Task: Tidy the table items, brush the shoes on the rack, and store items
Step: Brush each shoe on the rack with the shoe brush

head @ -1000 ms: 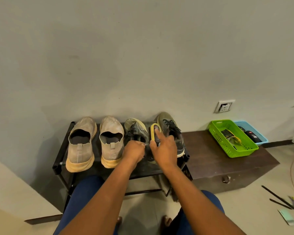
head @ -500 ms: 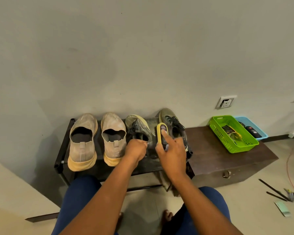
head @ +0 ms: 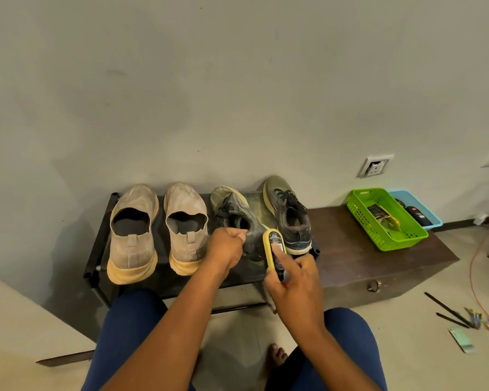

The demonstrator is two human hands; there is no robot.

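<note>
Brush (head: 274, 249): drawn back heelward along dark shoe (head: 237, 218), right hand (head: 294, 280) gripping it; left hand (head: 226, 246) pinching the collar. Stroke finished; brushing continued.

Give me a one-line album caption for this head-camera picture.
Left hand grips a dark sneaker while right hand holds a yellow brush.

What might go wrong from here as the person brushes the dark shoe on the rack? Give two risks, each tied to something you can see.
1. The left hand grips the dark shoe only at its heel collar, and the shoe is tilted on the rack; a hard stroke could twist it loose.
2. The right hand holds the yellow brush close beside the second dark shoe; a wide stroke may knock that shoe, which stands near the rack's end.
</note>
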